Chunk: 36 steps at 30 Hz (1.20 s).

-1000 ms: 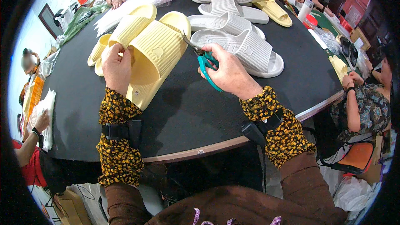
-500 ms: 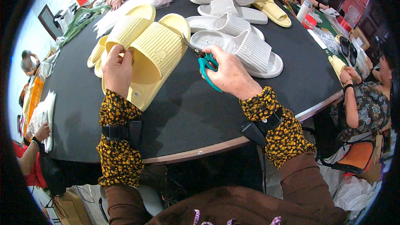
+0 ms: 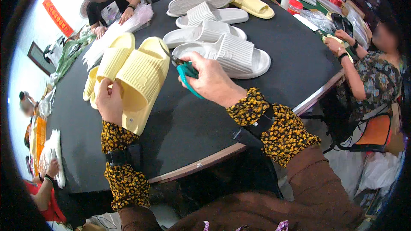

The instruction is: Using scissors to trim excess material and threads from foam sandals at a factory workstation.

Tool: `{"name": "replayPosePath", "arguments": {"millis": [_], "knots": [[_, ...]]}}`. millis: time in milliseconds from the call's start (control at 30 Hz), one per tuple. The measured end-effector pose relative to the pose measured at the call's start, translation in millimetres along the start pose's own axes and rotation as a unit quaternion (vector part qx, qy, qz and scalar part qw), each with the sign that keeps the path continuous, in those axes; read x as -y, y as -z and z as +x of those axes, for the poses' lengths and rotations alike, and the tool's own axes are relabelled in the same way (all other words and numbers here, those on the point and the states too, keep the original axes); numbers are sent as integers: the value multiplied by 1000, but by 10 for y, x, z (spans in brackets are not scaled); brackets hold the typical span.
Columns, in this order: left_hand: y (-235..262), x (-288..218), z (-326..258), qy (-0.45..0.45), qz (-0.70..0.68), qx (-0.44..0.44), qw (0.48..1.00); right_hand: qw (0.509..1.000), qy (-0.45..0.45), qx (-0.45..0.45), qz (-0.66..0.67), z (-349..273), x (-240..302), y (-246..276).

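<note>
A pale yellow ribbed slide sandal (image 3: 143, 83) lies on the round black table (image 3: 188, 124). My left hand (image 3: 110, 102) grips its near left edge. A second yellow sandal (image 3: 109, 64) lies just behind it. My right hand (image 3: 209, 79) holds small teal-handled scissors (image 3: 185, 75), their tip close to the right side of the yellow sandal's strap. Right behind that hand sits a white ribbed sandal (image 3: 233, 55).
More white sandals (image 3: 205, 15) and yellow sandals (image 3: 254, 4) lie at the far side. A pile of clear bags (image 3: 117, 32) sits by a person at the back left. Another person's arms (image 3: 346, 60) rest at the right edge. People sit at the left too.
My head has tilted, so the table sits lower and more to the right in view. My right hand with the scissors has edged closer to the yellow sandal.
</note>
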<state>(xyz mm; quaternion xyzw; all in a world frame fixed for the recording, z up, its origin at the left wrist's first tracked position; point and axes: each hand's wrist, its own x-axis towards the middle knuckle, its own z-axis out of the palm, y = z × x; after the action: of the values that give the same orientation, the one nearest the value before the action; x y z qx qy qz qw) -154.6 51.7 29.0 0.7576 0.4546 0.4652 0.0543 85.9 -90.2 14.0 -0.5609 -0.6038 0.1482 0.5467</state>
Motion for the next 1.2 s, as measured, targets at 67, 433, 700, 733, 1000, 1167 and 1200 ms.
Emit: {"name": "replayPosePath", "arguments": {"millis": [67,433,700,733,1000,1167,1200], "knots": [[-67,-14,-10,4,-47,14,999,999,24,-19,12,-21,-8,36],[-301,-565,136,-33,13,89,995,953,32,-64,293,-62,215,5],[-1230,-1540,779,14,-281,273,920,894,23,-157,420,-54,216,205],[-1338,-1678,743,-13,-295,264,918,898,20,-182,400,-48,214,245],[-1176,-1112,566,-65,-198,178,962,890,1,-149,432,-71,266,129],[-574,14,679,1,-19,27,999,909,-41,-104,401,-104,277,80],[-293,494,719,16,29,-10,999,904,-38,-93,414,-122,348,-5]]}}
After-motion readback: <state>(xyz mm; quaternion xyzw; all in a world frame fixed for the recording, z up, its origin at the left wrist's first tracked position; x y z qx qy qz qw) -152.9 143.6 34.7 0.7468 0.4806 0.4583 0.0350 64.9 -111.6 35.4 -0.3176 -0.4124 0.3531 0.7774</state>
